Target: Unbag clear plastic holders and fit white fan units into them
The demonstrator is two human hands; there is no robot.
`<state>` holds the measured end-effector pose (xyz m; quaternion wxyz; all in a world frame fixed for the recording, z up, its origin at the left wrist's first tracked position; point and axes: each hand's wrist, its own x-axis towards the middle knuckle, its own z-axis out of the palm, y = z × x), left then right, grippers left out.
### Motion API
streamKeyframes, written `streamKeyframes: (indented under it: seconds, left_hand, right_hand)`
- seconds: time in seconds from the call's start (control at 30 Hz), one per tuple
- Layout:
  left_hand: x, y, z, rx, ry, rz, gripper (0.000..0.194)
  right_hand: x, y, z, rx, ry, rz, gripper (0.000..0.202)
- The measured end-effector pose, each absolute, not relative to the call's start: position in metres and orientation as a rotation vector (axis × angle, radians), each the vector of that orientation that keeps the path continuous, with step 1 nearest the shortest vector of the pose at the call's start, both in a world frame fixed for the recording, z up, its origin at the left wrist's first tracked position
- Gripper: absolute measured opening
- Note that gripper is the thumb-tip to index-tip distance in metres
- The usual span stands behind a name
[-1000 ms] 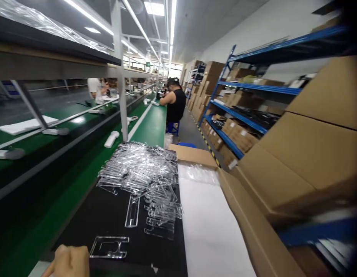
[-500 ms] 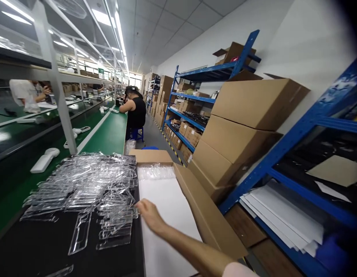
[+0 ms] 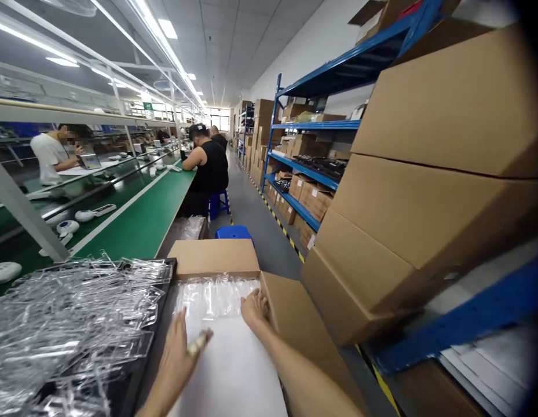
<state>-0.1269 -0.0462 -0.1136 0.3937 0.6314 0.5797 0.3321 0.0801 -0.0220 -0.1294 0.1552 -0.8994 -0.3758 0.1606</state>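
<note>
An open cardboard box [image 3: 214, 255] stands in front of me, its flaps folded out. Inside, a white sheet [image 3: 227, 359] covers the near part, and a row of clear plastic pieces [image 3: 216, 296] shows at the far end. My left hand [image 3: 177, 353] hovers over the left side of the sheet with fingers spread and a pale wrapping on its thumb. At the box's right wall, my right hand [image 3: 255, 307] has its fingers curled beside the plastic row; what they grip, if anything, is hidden. A heap of clear plastic frames [image 3: 86, 313] lies on the left.
A black tray [image 3: 164, 284] holds the heap beside the green workbench [image 3: 142, 214]. Stacked cartons [image 3: 381, 208] and blue shelving [image 3: 321, 174] line the right. A blue stool [image 3: 234, 233] is beyond the box. A person in black [image 3: 208, 162] sits farther along the bench.
My right hand has moved from the box's left edge to its far right side. My left hand has come into view over the sheet. The view has turned left and closer to the box.
</note>
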Motion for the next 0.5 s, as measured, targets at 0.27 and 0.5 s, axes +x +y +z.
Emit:
streamKeyframes:
  seconds: [0.27, 0.5]
  left_hand:
    - [-0.085, 0.055, -0.149, 1.468, 2.174, 0.300, 0.097]
    - [-0.042, 0.044, -0.155, 1.676, 2.129, 0.278, 0.078]
  right_hand:
    - [0.087, -0.019, -0.151, -2.497, -1.159, 0.403, 0.036]
    - [0.071, -0.006, -0.166, -2.462, -0.965, 0.457, 0.054]
